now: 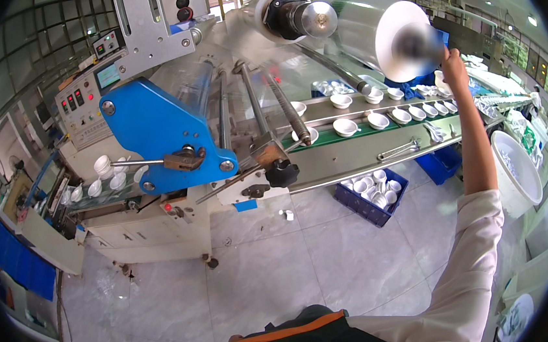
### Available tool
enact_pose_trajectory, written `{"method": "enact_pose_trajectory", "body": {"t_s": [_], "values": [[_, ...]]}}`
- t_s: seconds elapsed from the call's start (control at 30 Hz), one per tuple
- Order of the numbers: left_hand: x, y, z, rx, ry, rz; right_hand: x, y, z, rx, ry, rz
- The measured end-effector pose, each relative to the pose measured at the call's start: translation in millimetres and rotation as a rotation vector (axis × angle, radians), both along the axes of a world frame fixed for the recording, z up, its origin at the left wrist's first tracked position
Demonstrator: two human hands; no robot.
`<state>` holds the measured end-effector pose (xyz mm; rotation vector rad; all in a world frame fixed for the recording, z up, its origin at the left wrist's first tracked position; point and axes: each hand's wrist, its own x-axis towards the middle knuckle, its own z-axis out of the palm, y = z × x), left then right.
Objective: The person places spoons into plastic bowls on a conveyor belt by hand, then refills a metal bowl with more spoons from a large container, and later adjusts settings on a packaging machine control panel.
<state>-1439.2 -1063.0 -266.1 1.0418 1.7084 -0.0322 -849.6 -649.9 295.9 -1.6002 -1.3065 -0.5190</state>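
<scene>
My right arm stretches up along the right side, and my right hand [454,68] is at the blurred end of the large clear film roll [364,31]. Its fingers look bent beside a dark and blue patch at the roll's core; blur hides whether they grip anything. My left hand is out of view. Below the roll, white bowls [378,121] sit in a row on a green conveyor belt [322,137]. Film passes around metal rollers [251,97] beside a blue machine plate [163,136]. A second roll [280,14] has a round metal shaft end [320,19].
A blue crate [371,196] of white cups stands on the floor. An adjustable wrench [399,149] lies on the conveyor's metal ledge. To my right is a white tub [518,169]. A control panel [80,107] and stacked bowls [103,166] are at left. Black knob [282,172] juts out.
</scene>
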Motion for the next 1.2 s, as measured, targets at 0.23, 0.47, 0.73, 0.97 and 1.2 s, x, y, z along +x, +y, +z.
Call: {"method": "enact_pose_trajectory", "body": {"t_s": [0.23, 0.47, 0.73, 0.97, 1.2], "values": [[8.3, 38.1, 0.4, 0.041, 0.013, -0.073, -5.8, -0.6, 22.9, -0.274, -0.032, -0.161], [29.9, 82.6, 11.6, 0.091, 0.014, -0.144, -20.2, -19.8, 0.4, 0.112, -0.201, -0.176], [34.9, 93.5, 23.7, 0.081, 0.038, -0.154, -19.7, -17.4, -14.5, 0.266, -0.158, -0.059], [41.5, 99.9, 27.1, 0.07, 0.043, -0.168, 15.8, 2.6, 12.0, -0.195, 0.114, -0.086], [33.6, 88.3, 18.1, 0.098, 0.019, -0.124, -8.3, -13.5, 4.3, 0.268, -0.282, -0.203]]}}
